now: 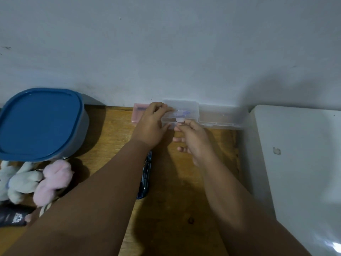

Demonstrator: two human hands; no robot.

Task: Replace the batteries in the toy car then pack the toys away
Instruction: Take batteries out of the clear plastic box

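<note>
A small clear plastic case stands against the wall at the back of the wooden table. My left hand grips its left end, fingers curled over the top edge. My right hand pinches the latch at the case's front edge. Something bluish shows faintly inside the case. A dark blue toy car lies on the table, mostly hidden under my left forearm.
A blue lidded container sits at the left. Below it lie a pink plush toy and a white plush toy. A pink case and a longer clear case flank the small one. A white box fills the right.
</note>
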